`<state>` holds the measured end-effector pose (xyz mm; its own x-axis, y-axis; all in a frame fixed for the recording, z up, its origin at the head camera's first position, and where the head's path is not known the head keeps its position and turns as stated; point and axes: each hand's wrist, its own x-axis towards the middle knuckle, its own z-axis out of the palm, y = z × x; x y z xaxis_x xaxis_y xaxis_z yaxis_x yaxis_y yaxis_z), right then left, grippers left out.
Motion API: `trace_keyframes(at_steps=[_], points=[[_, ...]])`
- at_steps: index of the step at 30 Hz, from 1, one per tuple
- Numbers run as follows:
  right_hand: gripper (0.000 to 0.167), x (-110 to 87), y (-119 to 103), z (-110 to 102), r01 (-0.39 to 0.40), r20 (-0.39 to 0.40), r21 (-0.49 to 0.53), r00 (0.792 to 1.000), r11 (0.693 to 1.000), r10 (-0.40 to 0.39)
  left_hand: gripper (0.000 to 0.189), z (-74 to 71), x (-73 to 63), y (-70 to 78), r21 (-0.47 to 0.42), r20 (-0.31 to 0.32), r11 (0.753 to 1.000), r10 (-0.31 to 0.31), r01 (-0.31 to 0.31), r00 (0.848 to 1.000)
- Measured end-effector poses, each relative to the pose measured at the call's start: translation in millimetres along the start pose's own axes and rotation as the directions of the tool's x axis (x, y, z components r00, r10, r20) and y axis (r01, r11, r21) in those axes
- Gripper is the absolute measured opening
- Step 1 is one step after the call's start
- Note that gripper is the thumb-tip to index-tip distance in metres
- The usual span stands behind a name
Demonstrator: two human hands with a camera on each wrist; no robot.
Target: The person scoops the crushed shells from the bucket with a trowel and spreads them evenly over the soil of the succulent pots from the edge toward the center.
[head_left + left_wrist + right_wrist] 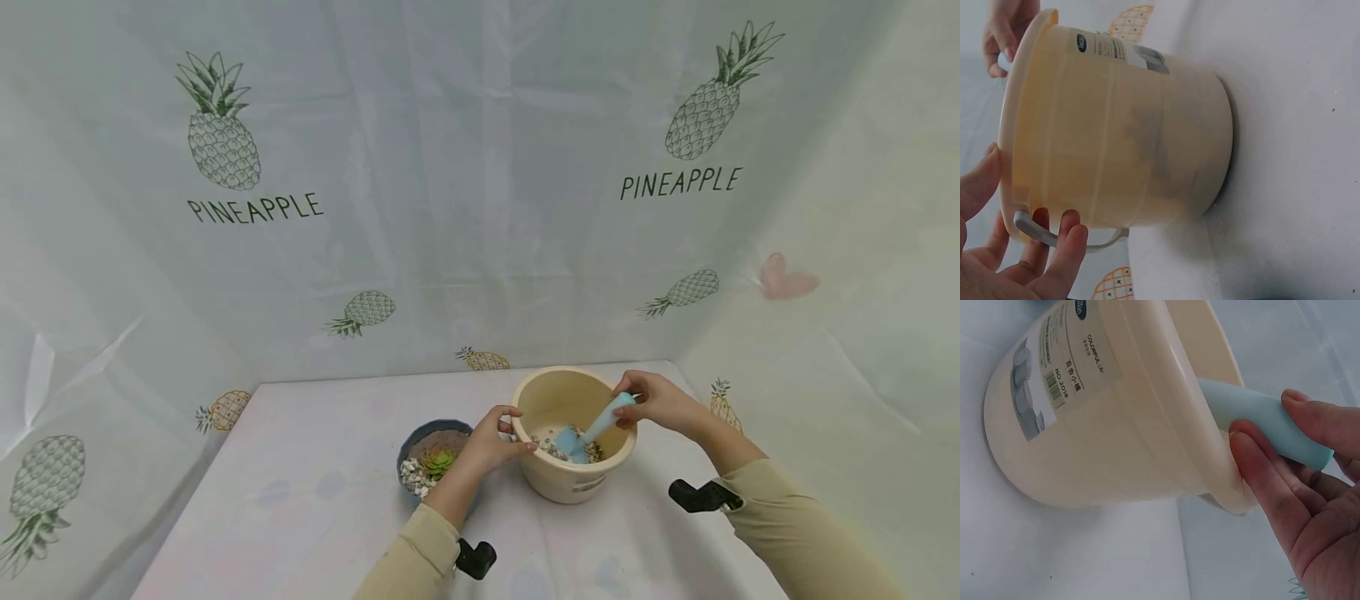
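Note:
A cream plastic bucket (551, 483) stands upright on the table, with loose gravel (551, 448) in its bottom. My left hand (487, 446) grips its rim on the left; in the left wrist view the thumb lies on the rim and fingers curl by the grey bail handle (1100, 245). Over the right rim, my right hand (663, 406) holds a light blue shovel (603, 419) by its handle. The shovel's blade rests down among the gravel. Thumb and fingers close round the handle's end (1266, 419) in the right wrist view, where the blade is hidden.
Left of the bucket sits a blue pot (400, 467) holding a green succulent (437, 461), white pebbles (415, 477) and brownish soil; the left forearm partly covers it. A pineapple-print sheet (465, 208) hangs behind and beside the white table (315, 517).

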<state>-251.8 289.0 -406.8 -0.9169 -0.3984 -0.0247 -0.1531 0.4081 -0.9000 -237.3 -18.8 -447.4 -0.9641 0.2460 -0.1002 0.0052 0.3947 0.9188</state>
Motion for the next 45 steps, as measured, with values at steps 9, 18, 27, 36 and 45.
trace_keyframes(at_steps=[9,18,27,36,45], points=[[0.025,-3.4,3,-13,0.028,-0.052,0.018,0.998,0.999,-0.027,0.054,-0.2,-0.2,0.5,-0.007,0.005,1.0,0.001,-0.001,1.0],[0.025,-5.7,-10,-23,0.053,-0.097,-0.021,0.994,0.998,-0.055,0.052,-0.9,1.5,-0.9,-0.018,0.005,1.0,0.001,-0.001,1.0],[0.035,-10.4,-5,-18,0.067,-0.177,0.07,0.983,0.995,-0.054,0.053,-1.5,-0.2,-1.2,-0.005,-0.021,1.0,0.024,-0.025,0.999],[0.04,-19.2,11,2,0.092,-0.344,0.136,0.938,0.986,-0.04,0.053,-1.7,-9.5,-1.9,-0.076,-0.08,0.997,0.024,-0.03,0.996],[0.021,-30.0,4,25,0.234,-0.488,0.337,0.872,0.912,-0.044,0.056,-23.1,-35.2,-1.8,-0.161,-0.057,0.985,0.052,-0.06,0.997]])
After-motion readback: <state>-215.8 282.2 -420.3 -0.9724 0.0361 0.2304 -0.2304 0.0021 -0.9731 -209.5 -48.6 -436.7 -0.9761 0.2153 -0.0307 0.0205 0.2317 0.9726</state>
